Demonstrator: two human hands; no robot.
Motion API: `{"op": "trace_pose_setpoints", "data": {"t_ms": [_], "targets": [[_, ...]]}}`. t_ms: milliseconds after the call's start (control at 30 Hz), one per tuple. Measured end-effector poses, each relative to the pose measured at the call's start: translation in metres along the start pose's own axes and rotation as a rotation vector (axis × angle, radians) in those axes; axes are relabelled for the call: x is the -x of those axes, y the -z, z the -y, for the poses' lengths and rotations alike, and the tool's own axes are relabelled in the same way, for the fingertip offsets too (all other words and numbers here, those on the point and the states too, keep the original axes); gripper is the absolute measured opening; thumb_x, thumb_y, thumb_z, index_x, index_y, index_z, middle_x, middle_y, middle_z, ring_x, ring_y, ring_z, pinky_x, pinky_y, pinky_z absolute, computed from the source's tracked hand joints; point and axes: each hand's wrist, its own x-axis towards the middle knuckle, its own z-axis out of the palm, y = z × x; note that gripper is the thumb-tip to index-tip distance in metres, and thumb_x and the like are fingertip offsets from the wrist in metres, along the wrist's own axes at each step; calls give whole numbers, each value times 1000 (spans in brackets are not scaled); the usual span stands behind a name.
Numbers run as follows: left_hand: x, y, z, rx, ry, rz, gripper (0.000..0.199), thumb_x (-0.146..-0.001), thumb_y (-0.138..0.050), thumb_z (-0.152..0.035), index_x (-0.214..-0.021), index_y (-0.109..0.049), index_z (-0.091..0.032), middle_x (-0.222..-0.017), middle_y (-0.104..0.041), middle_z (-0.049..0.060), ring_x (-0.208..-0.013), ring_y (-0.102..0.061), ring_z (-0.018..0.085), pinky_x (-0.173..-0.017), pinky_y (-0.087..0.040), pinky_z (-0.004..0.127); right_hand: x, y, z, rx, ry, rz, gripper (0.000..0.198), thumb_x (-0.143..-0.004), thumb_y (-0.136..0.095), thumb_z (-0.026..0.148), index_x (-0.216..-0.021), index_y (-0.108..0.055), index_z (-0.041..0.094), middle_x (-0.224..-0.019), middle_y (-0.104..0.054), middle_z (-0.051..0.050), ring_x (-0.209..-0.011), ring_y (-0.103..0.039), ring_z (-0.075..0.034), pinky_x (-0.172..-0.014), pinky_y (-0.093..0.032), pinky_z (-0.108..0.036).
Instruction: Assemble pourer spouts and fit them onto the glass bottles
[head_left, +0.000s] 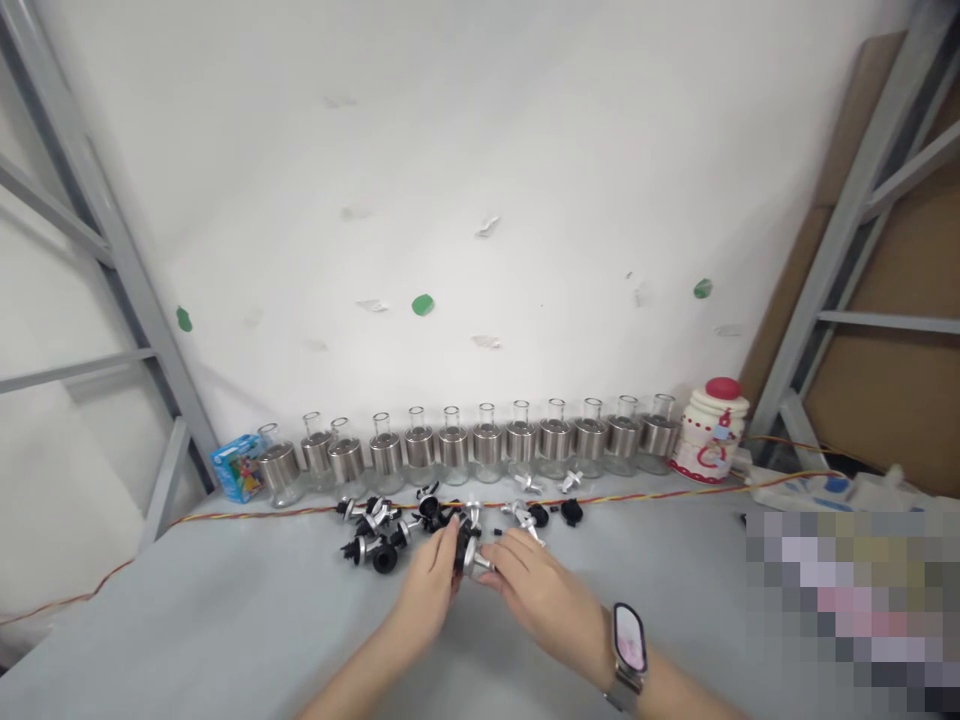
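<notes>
Stopper [471, 557] lies between your hands, its long axis running crosswise from left to right; your left hand [427, 582] closes round the black end, your right hand [534, 583] pinches the silver end, neither being nearer.

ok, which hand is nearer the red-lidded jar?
Right. The right hand is left of the red-lidded jar, nearer the camera; the left hand is farther left.

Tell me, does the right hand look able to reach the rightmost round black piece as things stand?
Probably yes: the right hand is near the rightmost round black piece, with only table visible between them. It would likely first need to release the silver part.
</notes>
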Motion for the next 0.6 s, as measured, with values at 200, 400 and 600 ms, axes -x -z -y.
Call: {"op": "trace_pose_setpoints", "data": {"t_ms": [200, 400, 600], "targets": [[7, 2, 0, -130, -228, -59, 41, -79, -36, -52, -56, -40, -19, -50, -37, -4, -49, -34, 11, -48, -28, 23, 1, -6, 8, -410, -325, -70, 6, -82, -50, 23, -78, -48, 20, -72, -53, 0, -66, -51, -14, -60, -43, -25], [20, -2, -8, -111, -289, -54, 42, -81, -33, -51, -51, -39, -22, -47, -39, -3, -46, -36, 12, -48, -28, 24, 1, -4, 21, -428, -276, -178, 13, -86, -39, 19, -75, -46, 20, -69, -49, 0, -66, -47, -14, -60, -40, -26], [27, -12, -3, -80, -264, -60, 41, -84, -27, -49, -55, -37, -22, -47, -37, -4, -45, -35, 12, -48, -28, 25, 6, -7, 29, -208, -180, -329, 19, -85, -33, 8, -79, -45, 20, -66, -47, -1, -64, -42, -16, -68, -38, -33]]}}
